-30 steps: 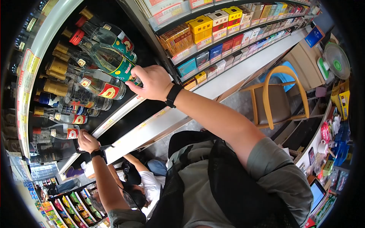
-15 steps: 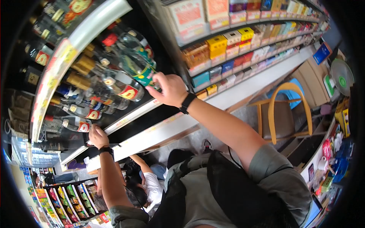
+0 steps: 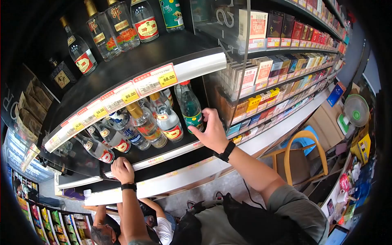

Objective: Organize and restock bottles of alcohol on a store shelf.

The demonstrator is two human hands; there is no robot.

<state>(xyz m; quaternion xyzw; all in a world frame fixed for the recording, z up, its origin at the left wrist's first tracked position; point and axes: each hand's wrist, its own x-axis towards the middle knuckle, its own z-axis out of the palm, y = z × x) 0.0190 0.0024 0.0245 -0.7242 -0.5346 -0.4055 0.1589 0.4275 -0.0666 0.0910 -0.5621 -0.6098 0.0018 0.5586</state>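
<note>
My right hand [image 3: 213,131] holds a clear bottle with a green label and red cap [image 3: 190,107] low on its side, thumb across the front and fingers at its right. The bottle stands at the right end of the lower shelf's row. At the row's left end, my left hand [image 3: 122,170] has its fingers curled at the shelf's front edge, beside the base of a red-and-white-labelled bottle [image 3: 96,148]. What those fingers touch is hidden. Between my hands stand several bottles, one with a gold cap [image 3: 148,125].
An upper shelf edge with price tags [image 3: 134,87] overhangs the row. A clear panel [image 3: 228,45] separates the bottles from shelves of small boxes [image 3: 261,98]. A wooden chair [image 3: 292,161] stands at right; people [image 3: 163,228] are below left.
The view has shifted, so the upper shelf, its bottles and price tags now show. My right hand remains at the green-labelled bottle, and my left hand stays by the row's left end.
</note>
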